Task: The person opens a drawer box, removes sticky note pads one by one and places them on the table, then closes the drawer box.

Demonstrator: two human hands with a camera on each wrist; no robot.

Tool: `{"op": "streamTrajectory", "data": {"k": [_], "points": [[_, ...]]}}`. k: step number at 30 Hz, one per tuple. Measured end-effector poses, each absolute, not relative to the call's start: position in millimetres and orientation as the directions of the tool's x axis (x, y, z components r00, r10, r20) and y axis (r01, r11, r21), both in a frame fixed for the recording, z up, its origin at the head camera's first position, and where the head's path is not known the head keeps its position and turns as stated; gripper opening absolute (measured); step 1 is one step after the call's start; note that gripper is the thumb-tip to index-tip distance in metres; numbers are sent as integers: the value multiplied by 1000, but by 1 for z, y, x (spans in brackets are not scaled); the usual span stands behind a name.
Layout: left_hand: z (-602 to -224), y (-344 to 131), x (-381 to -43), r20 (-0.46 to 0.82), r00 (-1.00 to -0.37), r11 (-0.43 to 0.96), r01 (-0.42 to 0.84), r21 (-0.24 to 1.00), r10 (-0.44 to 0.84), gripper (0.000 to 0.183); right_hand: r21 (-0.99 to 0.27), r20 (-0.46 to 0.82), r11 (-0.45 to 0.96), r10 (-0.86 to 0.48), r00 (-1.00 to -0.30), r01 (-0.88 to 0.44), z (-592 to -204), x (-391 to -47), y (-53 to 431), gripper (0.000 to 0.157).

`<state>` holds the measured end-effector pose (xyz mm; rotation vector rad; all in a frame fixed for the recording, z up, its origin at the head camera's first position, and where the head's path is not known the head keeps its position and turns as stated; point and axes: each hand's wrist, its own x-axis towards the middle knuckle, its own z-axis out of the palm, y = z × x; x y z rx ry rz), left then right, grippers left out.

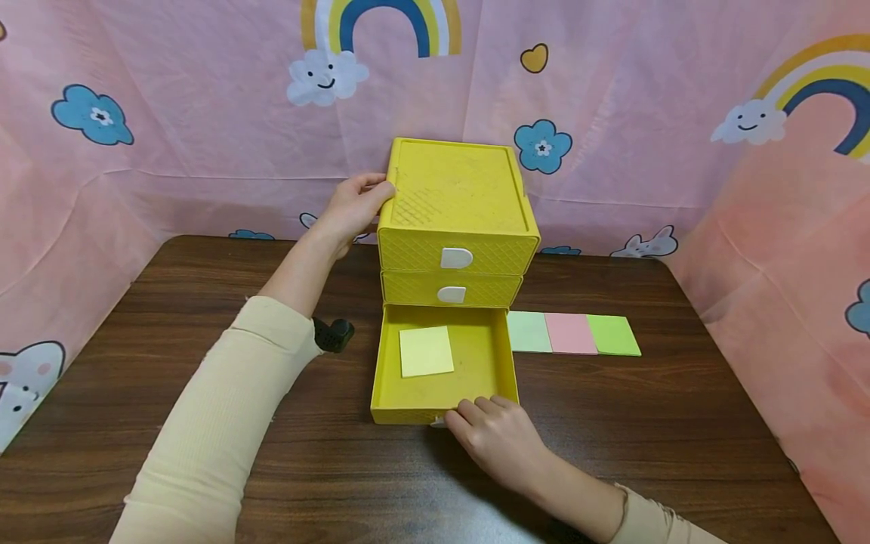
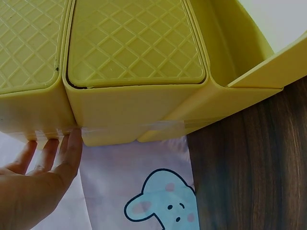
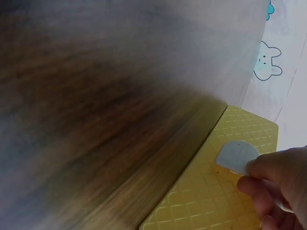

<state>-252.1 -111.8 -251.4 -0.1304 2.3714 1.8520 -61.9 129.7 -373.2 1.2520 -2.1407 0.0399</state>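
A yellow three-drawer box (image 1: 458, 185) stands on the table with its bottom drawer (image 1: 482, 363) pulled out. Inside that drawer lies a pale yellow sticky note (image 1: 426, 351). My right hand (image 1: 499, 442) is at the drawer's front edge, pinching its white handle (image 3: 236, 155) between thumb and fingers. At the upper left side of the box, my left hand (image 1: 353, 208) rests with its fingertips against the wall; the left wrist view shows those fingers (image 2: 72, 151) spread along the side. The upper two drawers, with white tabs (image 1: 456, 258), are closed.
Mint, pink and green sticky notes (image 1: 571, 334) lie in a row right of the box, on the dark wooden table (image 1: 306, 453). A pink patterned cloth (image 1: 224, 113) hangs behind and at both sides. A black wrist device (image 1: 333, 335) sits by the left sleeve.
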Motion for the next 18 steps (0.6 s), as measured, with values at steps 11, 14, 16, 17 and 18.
{"op": "streamTrajectory", "data": {"k": [11, 14, 16, 17, 18], "points": [[-251, -111, -252, -152, -988, 250, -145, 957, 7, 55, 263, 530, 539, -774, -347, -800, -375, -55, 129, 40], [-251, -111, -252, -152, -988, 251, -146, 957, 5, 55, 275, 532, 534, -777, -336, -799, -373, -53, 128, 41], [-251, -111, -252, -153, -988, 249, -147, 957, 5, 55, 291, 536, 531, -780, -324, -796, -372, -52, 128, 42], [-251, -111, -252, -153, -988, 250, -147, 957, 5, 55, 297, 539, 529, -780, -318, -795, -371, -52, 128, 43], [-251, -111, -252, -152, -988, 249, -146, 957, 5, 55, 299, 541, 529, -780, -316, -794, -370, -51, 128, 43]]}}
